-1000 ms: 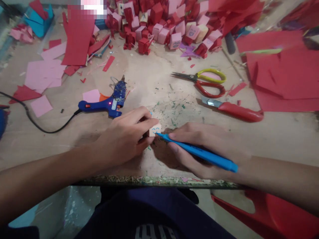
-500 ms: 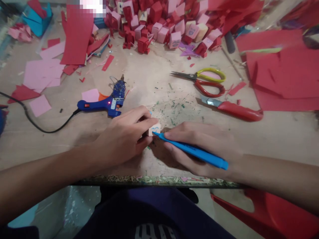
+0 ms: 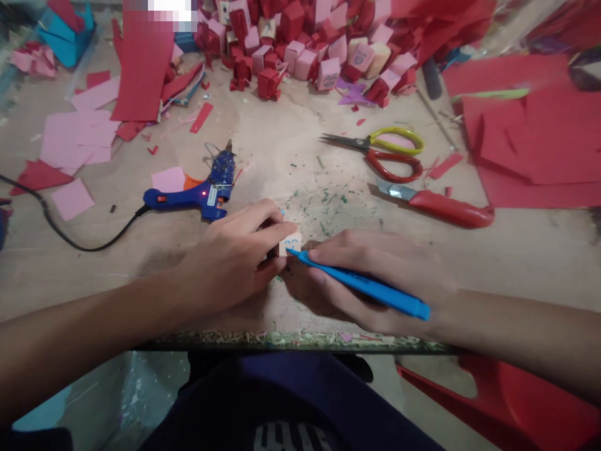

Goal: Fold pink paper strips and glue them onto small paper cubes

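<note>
Near the middle of the table, my left hand (image 3: 239,250) is closed around a small pale block (image 3: 291,242), with one face turned toward me. Blue curved lines are drawn on that face; most of the block is hidden by my fingers. My right hand (image 3: 370,275) grips a blue marker pen (image 3: 370,291) between thumb and fingers. The pen's tip touches the drawn face, and its barrel slants down to the right. Just left of my left hand lies a blue glue gun (image 3: 192,197) with a small red light on it.
To the right lie scissors (image 3: 375,147) with yellow and red handles and a red-handled cutter (image 3: 451,208). Several red and pink paper-covered blocks (image 3: 305,62) are heaped at the back. Red sheets (image 3: 539,150) lie at right, pink paper (image 3: 75,141) at left. A black cord (image 3: 79,245) trails left.
The pen tip has shifted very slightly on the block's face, where the blue lines look a little different. Both hands keep their hold, and the whole view has moved slightly.
</note>
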Demonstrator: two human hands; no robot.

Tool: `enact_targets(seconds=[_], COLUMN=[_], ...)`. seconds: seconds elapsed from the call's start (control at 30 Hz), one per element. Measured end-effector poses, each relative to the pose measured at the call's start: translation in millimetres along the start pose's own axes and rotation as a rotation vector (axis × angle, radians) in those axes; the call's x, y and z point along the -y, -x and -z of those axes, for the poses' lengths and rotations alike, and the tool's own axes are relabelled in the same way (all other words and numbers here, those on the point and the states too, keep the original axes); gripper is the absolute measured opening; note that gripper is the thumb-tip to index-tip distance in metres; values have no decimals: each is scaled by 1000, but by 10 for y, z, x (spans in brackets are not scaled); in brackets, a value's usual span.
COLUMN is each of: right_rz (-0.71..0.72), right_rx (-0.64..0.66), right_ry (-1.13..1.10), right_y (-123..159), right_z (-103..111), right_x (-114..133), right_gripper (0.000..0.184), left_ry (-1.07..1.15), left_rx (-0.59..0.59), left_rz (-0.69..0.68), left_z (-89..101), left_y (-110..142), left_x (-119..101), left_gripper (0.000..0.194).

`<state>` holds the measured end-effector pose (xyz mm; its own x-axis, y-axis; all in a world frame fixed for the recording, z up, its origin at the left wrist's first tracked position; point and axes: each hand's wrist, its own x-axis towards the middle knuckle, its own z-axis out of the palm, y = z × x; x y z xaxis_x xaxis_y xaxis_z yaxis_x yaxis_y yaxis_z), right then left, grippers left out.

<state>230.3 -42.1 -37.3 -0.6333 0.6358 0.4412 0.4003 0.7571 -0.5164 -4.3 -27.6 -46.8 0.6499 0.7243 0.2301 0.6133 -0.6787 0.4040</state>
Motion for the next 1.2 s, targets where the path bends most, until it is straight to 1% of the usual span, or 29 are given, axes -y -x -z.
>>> enact_targets(seconds=[0.17, 0.37, 0.47, 0.6, 0.73, 0.9, 1.07, 1.2], right_rz=[-5, -34, -56, -46, -82, -25, -66, -23], right_rx=[-17, 7, 16, -5, -8, -36, -36, -40], right_ry=[-11, -32, -14, -12, 10, 42, 57, 76], right_y=[-12, -14, -14, -8, -6, -12, -7, -6], right_z=[10, 21, 27, 23, 26, 42, 43, 42], right_x=[6, 29, 45, 51, 32, 15, 34, 22], right_gripper=[20, 25, 23, 20, 18, 11, 12, 6], left_ry=[8, 5, 5, 8, -1, -1, -2, -6], left_rx=[-7, -5, -13, -13, -24, -34, -34, -35], left_rz=[-14, -11, -9, -14, -22, -20, -20, -15], left_z=[-6, -6, -11, -19, -24, -34, -42, -32], left_y=[-2, 5, 5, 1, -6, -3, 18, 22], left_x=[2, 9, 11, 8, 5, 10, 16, 7], left_gripper=[17, 19, 18, 18, 18, 18, 18, 19])
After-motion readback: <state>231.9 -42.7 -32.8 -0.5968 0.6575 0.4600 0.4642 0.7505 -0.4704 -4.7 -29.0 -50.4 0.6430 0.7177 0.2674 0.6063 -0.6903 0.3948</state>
